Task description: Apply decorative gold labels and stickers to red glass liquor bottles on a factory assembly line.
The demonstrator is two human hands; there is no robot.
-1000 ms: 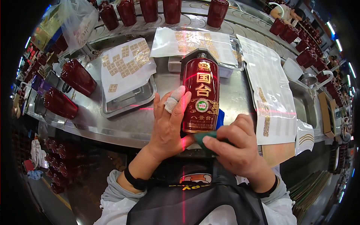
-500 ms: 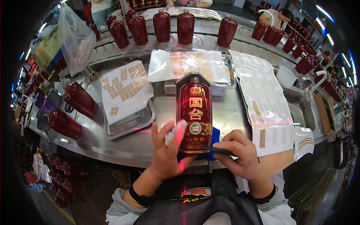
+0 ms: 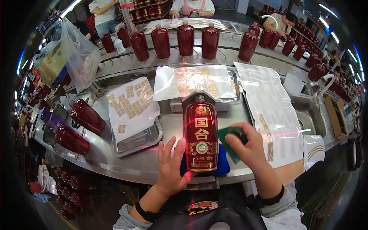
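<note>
A dark red glass bottle point(image 3: 201, 138) with gold lettering and a green-and-white round emblem lies in front of me, neck pointing away, on a blue cloth point(image 3: 223, 165). A dark angled rest point(image 3: 188, 100) frames its neck. My left hand point(image 3: 170, 170) is at the bottle's lower left, fingers stretched out and its thumb by the base. Something white covers one fingertip. On the other side, my right hand point(image 3: 251, 147) grips a flat green scraper point(image 3: 231, 143), its face turned up beside the bottle's middle. Red laser lines cross the bottle.
A steel tray point(image 3: 140, 142) with a sheet of gold stickers point(image 3: 130, 103) stands left; another sticker sheet point(image 3: 163, 82) lies beyond the bottle. A long white sheet point(image 3: 268, 96) covers the right side. Two bottles point(image 3: 72, 139) lie far left. Bottles point(image 3: 185, 40) line the conveyor; co-workers sit beyond.
My right hand has lifted the scraper from the bottle's lower edge, up and to the right, turning its flat face into view. Bottles on the conveyor have shifted right. The view has tilted slightly.
</note>
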